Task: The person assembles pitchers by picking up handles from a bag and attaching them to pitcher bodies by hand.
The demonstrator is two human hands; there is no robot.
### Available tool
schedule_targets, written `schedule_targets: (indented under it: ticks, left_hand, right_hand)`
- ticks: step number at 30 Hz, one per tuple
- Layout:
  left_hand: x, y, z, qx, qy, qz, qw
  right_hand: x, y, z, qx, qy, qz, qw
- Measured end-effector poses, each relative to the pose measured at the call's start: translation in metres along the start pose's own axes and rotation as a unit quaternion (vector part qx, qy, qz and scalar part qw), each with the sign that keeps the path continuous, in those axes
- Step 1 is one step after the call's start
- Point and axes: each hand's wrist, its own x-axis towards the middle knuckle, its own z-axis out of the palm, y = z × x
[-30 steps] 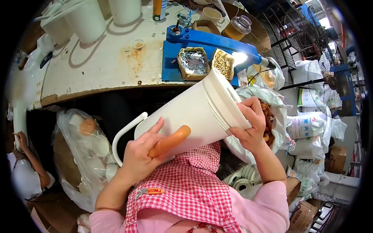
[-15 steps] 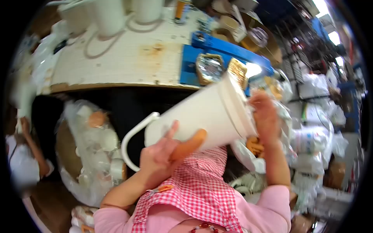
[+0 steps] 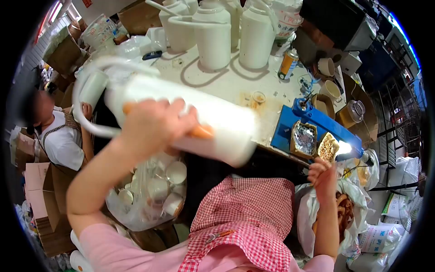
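Note:
My left hand [image 3: 156, 122] is closed around the orange-brown handle [image 3: 201, 132] of a white jug-shaped body [image 3: 226, 136]. The body lies tilted across the front of me, off the table and blurred by motion. A white curved loop [image 3: 84, 90] sticks out from its left end. My right hand [image 3: 322, 179] is raised by the table's front edge with its fingers curled; whatever they hold, if anything, is too small to make out. Just above it are a box of small gold-coloured parts [image 3: 327, 147] and a box of silvery parts [image 3: 303, 138], by a blue metal fixture [image 3: 326, 122].
Several white jugs [image 3: 213, 41] with hoses stand on the white table [image 3: 217, 84], near a spray can [image 3: 288, 64]. A plastic bag of white cup-shaped parts [image 3: 158, 188] sits below left. Brown handles [image 3: 345, 211] fill a bag at right. A co-worker [image 3: 59, 131] sits at left.
The jug body has swung up and left, its far end now pointing right and down. My right hand has left the jug's rim and moved down beside the gold parts. The view has shifted.

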Motion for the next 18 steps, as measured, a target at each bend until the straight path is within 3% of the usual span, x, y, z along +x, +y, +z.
schedule_targets:
  ticks: [5, 10, 12, 14, 16, 18]
  left_hand:
    - [-0.005, -0.135, 0.148, 0.305, -0.075, 0.036, 0.949]
    - [-0.054, -0.198, 0.303, 0.259, -0.236, -0.085, 0.933]
    - [-0.062, -0.194, 0.308, 0.236, -0.250, -0.061, 0.937]
    - [-0.045, -0.179, 0.269, 0.201, -0.266, -0.068, 0.940]
    - [0.001, -0.151, 0.213, 0.029, -0.029, -0.212, 0.976]
    - [0.040, -0.160, 0.219, -0.033, 0.158, -0.278, 0.947]
  right_hand:
    - [-0.006, 0.056, 0.038, 0.041, -0.027, 0.122, 0.991]
    - [-0.015, 0.072, 0.039, 0.041, -0.050, 0.143, 0.988]
    - [-0.021, 0.074, 0.030, 0.056, -0.013, 0.157, 0.986]
    - [-0.020, 0.082, 0.018, 0.080, 0.016, 0.160, 0.984]
    - [-0.015, 0.089, 0.018, 0.066, 0.027, 0.166, 0.984]
    - [-0.006, 0.094, 0.030, 0.050, 0.035, 0.175, 0.983]
